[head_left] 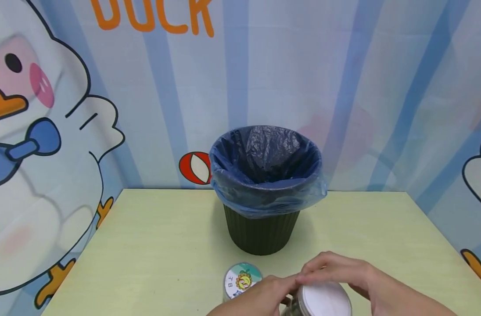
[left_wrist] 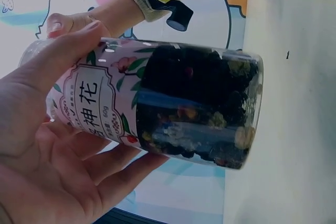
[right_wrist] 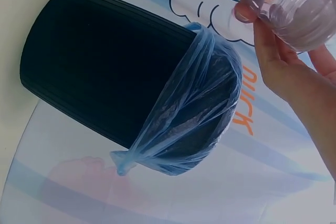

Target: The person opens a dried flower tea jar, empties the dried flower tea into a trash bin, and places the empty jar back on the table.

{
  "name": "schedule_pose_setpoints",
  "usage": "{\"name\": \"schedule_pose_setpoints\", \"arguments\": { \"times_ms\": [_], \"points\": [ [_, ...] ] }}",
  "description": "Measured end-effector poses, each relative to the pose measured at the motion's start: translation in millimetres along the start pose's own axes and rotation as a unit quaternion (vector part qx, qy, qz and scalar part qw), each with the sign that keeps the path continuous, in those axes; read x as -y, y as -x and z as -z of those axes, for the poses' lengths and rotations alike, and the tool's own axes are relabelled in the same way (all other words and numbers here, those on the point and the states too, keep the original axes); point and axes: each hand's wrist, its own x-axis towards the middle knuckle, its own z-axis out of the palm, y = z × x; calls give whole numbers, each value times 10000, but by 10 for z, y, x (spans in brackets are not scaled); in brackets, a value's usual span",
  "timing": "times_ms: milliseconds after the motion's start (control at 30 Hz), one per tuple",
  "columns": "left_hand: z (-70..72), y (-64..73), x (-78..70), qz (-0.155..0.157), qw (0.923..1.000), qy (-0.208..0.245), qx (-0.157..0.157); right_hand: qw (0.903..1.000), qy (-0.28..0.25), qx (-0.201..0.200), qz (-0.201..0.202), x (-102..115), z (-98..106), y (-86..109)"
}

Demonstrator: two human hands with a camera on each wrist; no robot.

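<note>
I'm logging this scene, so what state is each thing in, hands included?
Jar: held in the left hand, dark contents showing, white top covering it
Left hand: fingers curled round the jar
Right hand: at the jar's top, grip unclear
Second container: on the table, printed top facing up, partly hidden
Bin: upright, open-topped
Blue liner: inside the bin, folded over its rim

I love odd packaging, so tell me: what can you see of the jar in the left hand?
The jar looks like clear glass or plastic, round-sided, with a pink floral label printed with Chinese characters and "60g". Dark, clumpy contents show below it. Held roughly upright before the bin, its pale top facing up, it is gripped by the left hand; the right hand is at its top.
</note>
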Motion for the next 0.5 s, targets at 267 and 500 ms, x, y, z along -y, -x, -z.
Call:
{"name": "schedule_pose_setpoints", "arguments": {
  "times_ms": [267, 500],
  "points": [
    [92, 174, -673, 1031, 9936, 401, -225, 9716, 2172, -772, 533, 83, -67, -55],
    [121, 233, -956, 1141, 9891, 859, -347, 9331, 3445, -1033, -74, 282, -32, -92]
  ]
}}
